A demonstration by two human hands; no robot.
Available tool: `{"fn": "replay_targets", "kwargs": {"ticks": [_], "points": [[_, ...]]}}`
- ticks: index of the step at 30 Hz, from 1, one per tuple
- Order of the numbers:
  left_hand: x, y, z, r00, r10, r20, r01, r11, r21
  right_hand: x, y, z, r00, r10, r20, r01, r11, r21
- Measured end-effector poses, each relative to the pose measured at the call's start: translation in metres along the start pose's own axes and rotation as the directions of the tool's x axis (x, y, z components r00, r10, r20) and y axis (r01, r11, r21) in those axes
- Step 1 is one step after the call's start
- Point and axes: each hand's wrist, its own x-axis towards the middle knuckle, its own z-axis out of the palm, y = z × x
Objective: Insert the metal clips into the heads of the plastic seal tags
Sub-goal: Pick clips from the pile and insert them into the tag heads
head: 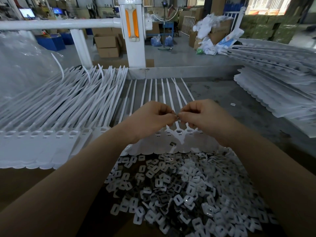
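My bench point(222, 106) is a grey, scuffed metal top with a low raised lip along its far edge. To my left a thick heap of white seal tags point(56, 106) lies on it, their straps fanned toward the far edge and their slotted heads lined up nearest me. Straight ahead a single row of tags point(154, 93) lies flat, straps pointing away from me and spaced apart, bare metal showing between them. On my right, stacked sheets of joined tags point(280, 93) rest in a tilted pile. Close to me a loose mound of small slotted clips point(179, 194) spreads across the surface. One small white piece point(232, 104) lies alone near the right stack.
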Motion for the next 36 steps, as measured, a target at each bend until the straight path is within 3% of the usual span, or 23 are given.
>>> {"fn": "replay_targets", "kwargs": {"ticks": [3,8,13,27,36], "points": [[0.001,0.000,0.003,1.000,0.020,-0.011,-0.020,0.999,0.040,-0.001,-0.001,-0.003,1.000,0.004,0.012,-0.003,0.996,-0.090],[0.003,-0.006,0.000,0.999,0.039,-0.004,-0.039,0.994,0.106,0.007,0.009,-0.011,0.984,0.139,-0.116,-0.159,0.969,-0.188],[0.002,-0.011,0.002,0.997,0.041,0.062,-0.054,0.971,0.231,0.009,0.011,-0.012,0.962,0.264,-0.063,-0.272,0.926,-0.263],[0.002,-0.011,0.003,0.995,-0.003,0.098,-0.023,0.966,0.259,0.009,0.008,-0.008,0.939,0.341,-0.054,-0.333,0.853,-0.402],[0.002,-0.011,0.002,0.993,0.002,0.115,-0.032,0.965,0.261,0.010,0.017,-0.013,0.959,0.282,-0.024,-0.271,0.887,-0.373]]}}
